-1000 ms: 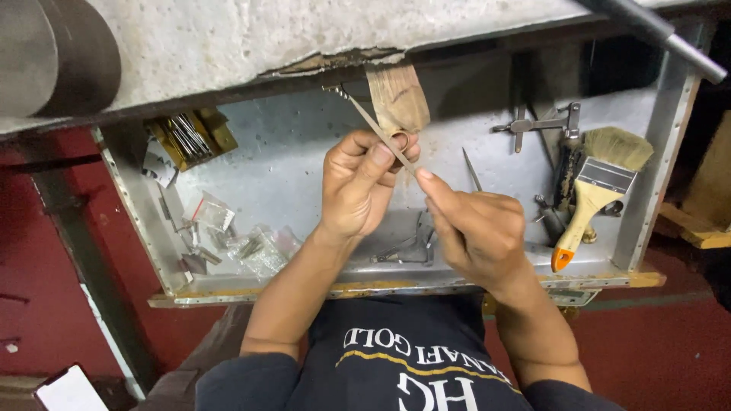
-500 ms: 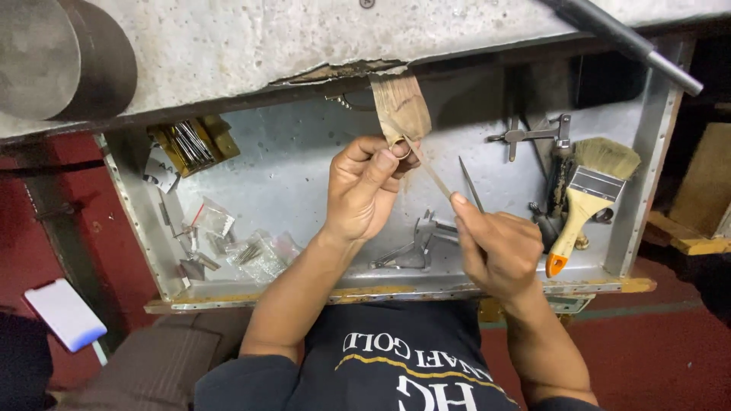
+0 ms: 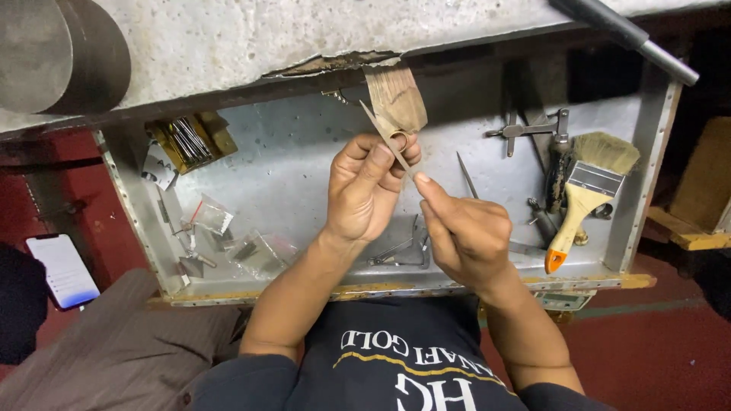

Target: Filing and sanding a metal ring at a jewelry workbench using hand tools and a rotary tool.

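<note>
Over the middle of the open metal drawer, your left hand is closed on a thin metal strip near its lower end, thumb and fingers pinched together, with what seems to be a small worn brush head behind it, though the view is poor there. The strip's long axis climbs up and left toward the drawer's far edge. Your right hand, just beside and below, pinches the strip's bottom tip, and is the nearer to that end; the paintbrush lies by the right edge.

The file's lower end was concealed inside the right hand. Bag contents were too small to identify. The rod was cropped at the top edge.
</note>
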